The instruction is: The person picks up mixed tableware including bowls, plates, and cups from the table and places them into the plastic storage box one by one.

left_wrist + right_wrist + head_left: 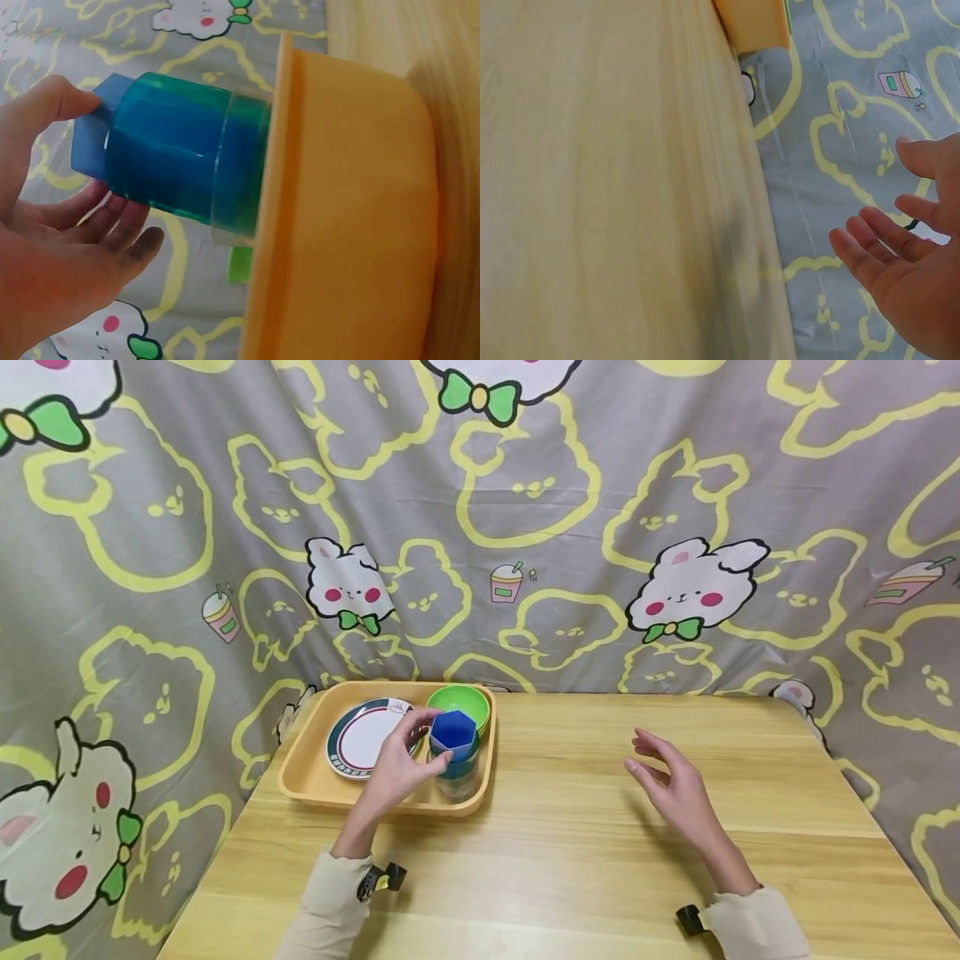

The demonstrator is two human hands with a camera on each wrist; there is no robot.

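Observation:
My left hand (397, 768) pinches a blue hexagonal cup (453, 732) near its rim, the thumb on one side and the fingers on the other. That cup sits nested in a see-through teal cup (169, 146), which in turn stands in a clear cup (457, 787). The stack is upright at the front right corner of an orange tray (375, 804); its base is hidden behind the tray wall in the left wrist view. Over the right part of the table hovers my right hand (678, 793), fingers loosely bent, holding nothing.
Inside the tray, a white plate (367, 735) with a dark green patterned rim lies left of a bright green bowl (467, 700). The wooden table (570, 860) ends at a grey patterned curtain (555, 643) along its back and sides.

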